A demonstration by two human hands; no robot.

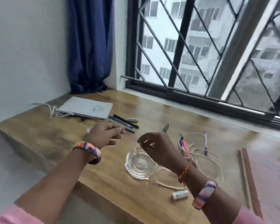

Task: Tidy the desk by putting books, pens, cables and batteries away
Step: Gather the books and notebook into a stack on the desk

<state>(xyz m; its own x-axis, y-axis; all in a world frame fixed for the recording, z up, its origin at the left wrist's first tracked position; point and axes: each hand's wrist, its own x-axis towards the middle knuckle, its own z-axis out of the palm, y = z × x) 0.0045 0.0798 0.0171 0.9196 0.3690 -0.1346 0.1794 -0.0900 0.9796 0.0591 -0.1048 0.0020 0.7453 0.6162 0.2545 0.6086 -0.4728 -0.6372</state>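
I hold both hands loosely curled and seemingly empty, left hand near the dark pens, right hand above the clear glass bowl, probably their container, beside the tangled white cable.

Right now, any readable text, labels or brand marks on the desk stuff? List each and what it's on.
None readable.
Battery: a label shows, too blurred to read.
Laptop: a dark smudge on the lid, maybe a logo, not legible.
Pens: no print can be made out.
Book: cover blurred, no words show.
Glass bowl: no marking seen.
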